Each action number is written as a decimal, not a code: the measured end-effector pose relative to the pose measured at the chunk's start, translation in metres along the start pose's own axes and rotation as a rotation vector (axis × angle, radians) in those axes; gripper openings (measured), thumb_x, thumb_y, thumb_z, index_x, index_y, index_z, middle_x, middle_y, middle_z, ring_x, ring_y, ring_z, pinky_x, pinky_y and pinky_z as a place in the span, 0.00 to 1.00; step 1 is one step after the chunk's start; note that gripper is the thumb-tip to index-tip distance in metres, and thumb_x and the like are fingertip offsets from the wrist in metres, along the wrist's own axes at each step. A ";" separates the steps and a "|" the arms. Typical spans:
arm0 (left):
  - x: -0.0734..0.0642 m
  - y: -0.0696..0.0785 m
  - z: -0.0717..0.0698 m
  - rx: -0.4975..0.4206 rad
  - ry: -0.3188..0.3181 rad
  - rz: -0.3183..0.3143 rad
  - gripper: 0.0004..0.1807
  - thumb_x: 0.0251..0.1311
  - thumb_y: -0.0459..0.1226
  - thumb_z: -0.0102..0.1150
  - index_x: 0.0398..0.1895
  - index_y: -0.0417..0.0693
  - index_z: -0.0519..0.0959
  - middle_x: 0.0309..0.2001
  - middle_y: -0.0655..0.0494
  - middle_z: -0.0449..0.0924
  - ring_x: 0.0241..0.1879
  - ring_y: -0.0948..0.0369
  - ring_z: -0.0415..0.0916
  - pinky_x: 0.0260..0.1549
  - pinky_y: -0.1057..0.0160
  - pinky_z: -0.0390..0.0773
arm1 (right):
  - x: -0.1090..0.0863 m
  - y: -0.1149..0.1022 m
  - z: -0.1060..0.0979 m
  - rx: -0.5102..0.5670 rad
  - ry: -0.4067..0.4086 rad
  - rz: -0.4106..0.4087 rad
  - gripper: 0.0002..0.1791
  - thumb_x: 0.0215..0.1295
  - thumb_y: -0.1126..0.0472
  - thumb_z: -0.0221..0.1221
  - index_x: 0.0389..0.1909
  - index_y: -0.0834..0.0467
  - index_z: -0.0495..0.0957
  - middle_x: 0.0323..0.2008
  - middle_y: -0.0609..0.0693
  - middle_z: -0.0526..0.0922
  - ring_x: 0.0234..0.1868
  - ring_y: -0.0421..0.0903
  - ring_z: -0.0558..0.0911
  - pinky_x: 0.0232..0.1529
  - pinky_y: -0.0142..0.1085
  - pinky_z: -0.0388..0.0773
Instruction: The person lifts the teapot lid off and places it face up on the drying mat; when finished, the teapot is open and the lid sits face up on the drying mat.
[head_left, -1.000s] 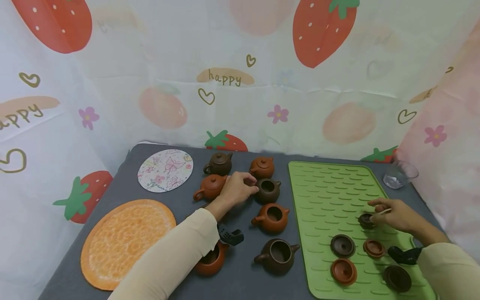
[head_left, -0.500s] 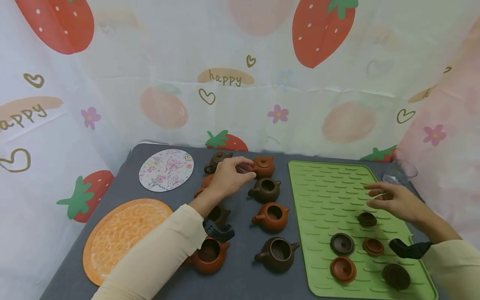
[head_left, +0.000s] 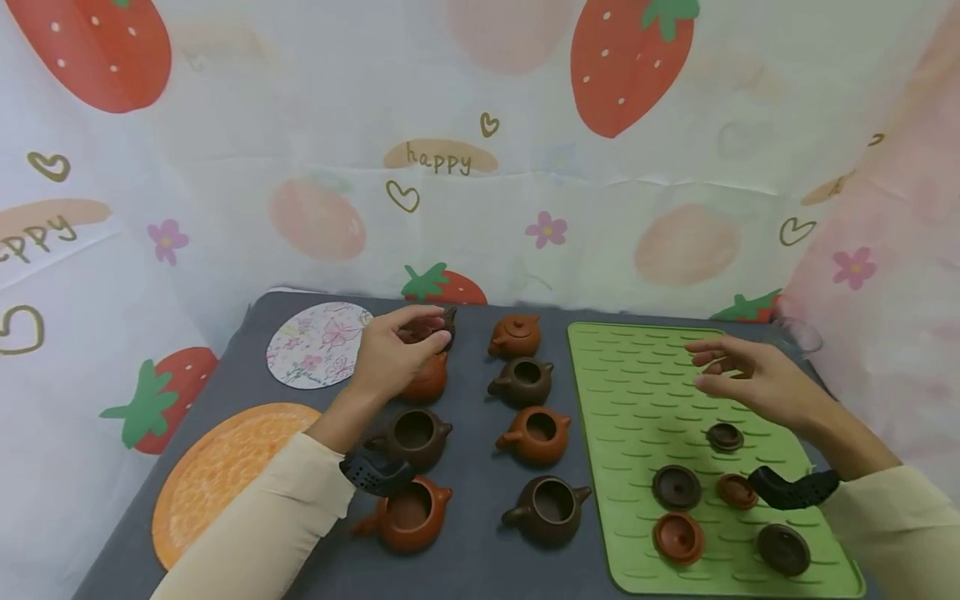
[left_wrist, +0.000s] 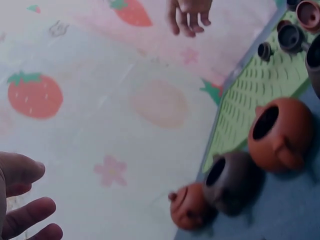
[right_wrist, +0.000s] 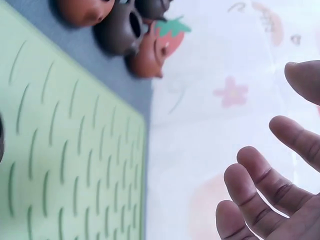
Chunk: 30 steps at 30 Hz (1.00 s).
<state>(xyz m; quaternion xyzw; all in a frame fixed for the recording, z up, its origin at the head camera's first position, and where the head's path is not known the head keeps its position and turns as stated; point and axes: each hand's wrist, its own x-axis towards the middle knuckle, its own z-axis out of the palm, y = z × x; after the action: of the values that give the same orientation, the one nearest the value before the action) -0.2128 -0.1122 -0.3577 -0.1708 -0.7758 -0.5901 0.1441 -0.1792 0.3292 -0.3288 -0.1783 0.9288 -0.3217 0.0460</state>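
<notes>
My left hand hovers over the back of the left teapot column, fingers loosely bent around nothing. It hides most of the back dark teapot and part of a lidded orange clay teapot. Nearer stand a lidless dark teapot and a lidless orange one. The right column has a lidded orange teapot, then lidless ones: dark, orange, dark. My right hand, relaxed and holding nothing, is above the green mat, beyond a small dark lid.
Several more lids lie on the mat, among them a dark one and an orange one. A clear glass stands at the back right. Round flowered and orange mats lie left. Strawberry-printed cloth hangs behind.
My left hand has moved left, away from the right teapot column. My right hand has left the small dark lid on the mat and risen toward the back, fingers spreading.
</notes>
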 end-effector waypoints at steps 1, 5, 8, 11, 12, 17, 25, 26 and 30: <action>-0.002 -0.001 -0.004 -0.003 0.016 -0.007 0.15 0.55 0.26 0.66 0.47 0.32 0.82 0.40 0.36 0.81 0.40 0.45 0.78 0.39 0.55 0.77 | 0.002 -0.004 0.000 0.008 0.002 -0.008 0.24 0.70 0.57 0.58 0.65 0.55 0.69 0.54 0.57 0.76 0.47 0.45 0.77 0.40 0.42 0.77; -0.009 -0.028 -0.015 0.030 0.054 -0.027 0.15 0.55 0.27 0.67 0.47 0.32 0.82 0.40 0.38 0.82 0.40 0.46 0.77 0.37 0.62 0.76 | 0.008 -0.016 0.001 0.035 0.005 -0.042 0.24 0.69 0.57 0.59 0.65 0.54 0.70 0.53 0.55 0.76 0.46 0.43 0.77 0.39 0.40 0.77; -0.012 -0.053 -0.021 0.071 0.070 -0.050 0.15 0.55 0.31 0.69 0.46 0.36 0.83 0.39 0.43 0.83 0.40 0.50 0.77 0.37 0.62 0.76 | 0.013 -0.023 0.001 0.047 0.003 -0.054 0.24 0.69 0.58 0.59 0.64 0.54 0.70 0.54 0.55 0.76 0.46 0.43 0.77 0.39 0.39 0.77; -0.017 -0.067 -0.027 0.115 0.072 -0.095 0.15 0.56 0.33 0.69 0.47 0.38 0.83 0.40 0.44 0.83 0.41 0.50 0.78 0.38 0.62 0.75 | 0.017 -0.031 0.002 0.062 -0.004 -0.054 0.24 0.69 0.57 0.59 0.64 0.53 0.70 0.54 0.54 0.75 0.46 0.44 0.77 0.40 0.38 0.77; -0.018 -0.071 -0.029 0.126 0.069 -0.117 0.15 0.57 0.34 0.69 0.47 0.38 0.83 0.40 0.44 0.83 0.42 0.50 0.77 0.38 0.61 0.75 | 0.019 -0.034 0.003 0.069 -0.006 -0.056 0.24 0.69 0.56 0.59 0.64 0.52 0.70 0.54 0.54 0.75 0.46 0.44 0.77 0.40 0.38 0.77; -0.025 -0.089 -0.035 0.169 -0.006 -0.245 0.18 0.58 0.35 0.68 0.50 0.35 0.81 0.43 0.42 0.82 0.42 0.49 0.78 0.39 0.57 0.77 | 0.028 -0.047 0.007 0.106 -0.013 -0.082 0.23 0.69 0.57 0.59 0.63 0.52 0.71 0.54 0.53 0.75 0.46 0.47 0.77 0.40 0.40 0.77; -0.031 -0.115 -0.040 0.195 -0.107 -0.385 0.18 0.57 0.34 0.67 0.50 0.36 0.81 0.42 0.43 0.83 0.43 0.49 0.79 0.37 0.56 0.78 | 0.046 -0.059 0.018 0.189 -0.026 -0.144 0.22 0.68 0.59 0.61 0.62 0.54 0.73 0.53 0.53 0.76 0.47 0.49 0.77 0.41 0.40 0.78; -0.032 -0.117 -0.040 0.200 -0.113 -0.396 0.18 0.57 0.34 0.67 0.50 0.36 0.81 0.42 0.43 0.83 0.43 0.49 0.79 0.37 0.57 0.78 | 0.048 -0.061 0.020 0.199 -0.029 -0.152 0.22 0.68 0.59 0.61 0.62 0.55 0.73 0.53 0.54 0.76 0.47 0.50 0.77 0.41 0.41 0.77; -0.036 -0.124 -0.041 0.220 -0.128 -0.427 0.16 0.57 0.34 0.67 0.48 0.38 0.82 0.42 0.46 0.83 0.43 0.51 0.79 0.38 0.58 0.78 | 0.059 -0.066 0.029 0.229 -0.044 -0.160 0.22 0.67 0.60 0.61 0.61 0.56 0.73 0.52 0.55 0.76 0.47 0.51 0.77 0.40 0.43 0.77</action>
<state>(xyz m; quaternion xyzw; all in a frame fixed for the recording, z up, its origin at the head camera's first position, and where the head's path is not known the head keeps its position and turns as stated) -0.2339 -0.1856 -0.4700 -0.0235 -0.8614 -0.5071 -0.0156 -0.2086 0.2425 -0.3092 -0.2521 0.8677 -0.4241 0.0606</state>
